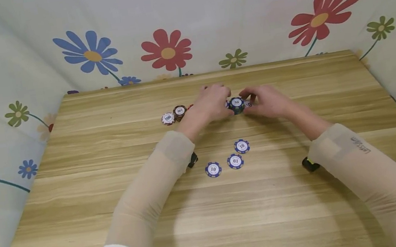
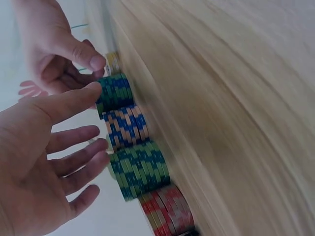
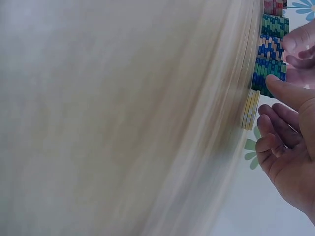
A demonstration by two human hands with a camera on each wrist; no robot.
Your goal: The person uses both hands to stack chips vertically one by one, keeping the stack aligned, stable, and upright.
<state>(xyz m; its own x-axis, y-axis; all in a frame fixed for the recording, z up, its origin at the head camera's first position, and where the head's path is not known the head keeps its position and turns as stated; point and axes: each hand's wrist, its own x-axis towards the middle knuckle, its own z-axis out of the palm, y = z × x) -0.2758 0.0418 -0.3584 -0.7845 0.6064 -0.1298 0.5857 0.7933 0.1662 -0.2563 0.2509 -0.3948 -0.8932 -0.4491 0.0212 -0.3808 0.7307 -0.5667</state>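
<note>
Both hands flank a stack of green-and-blue poker chips (image 1: 236, 103), its top chip marked 50. My left hand (image 1: 214, 101) reaches from the left, fingers spread and fairly straight in the left wrist view, with the thumb (image 2: 91, 93) at the stack's upper edge. From the other side comes my right hand (image 1: 268, 101); its thumb (image 3: 280, 87) lies against the stack and its other fingers bend loosely. Beside that stack stand a blue-and-peach stack (image 2: 125, 127), a lighter green stack (image 2: 140, 169) and a red stack (image 2: 168, 211). A short yellow-edged stack (image 3: 250, 110) is at the right end.
Farther left in the row are a black-edged 100 stack (image 1: 180, 111) and white-and-red 500 chips (image 1: 168, 118). Three loose blue 10 chips (image 1: 213, 169) lie flat nearer me on the wooden table (image 1: 264, 215). A flowered curtain (image 1: 258, 13) hangs behind.
</note>
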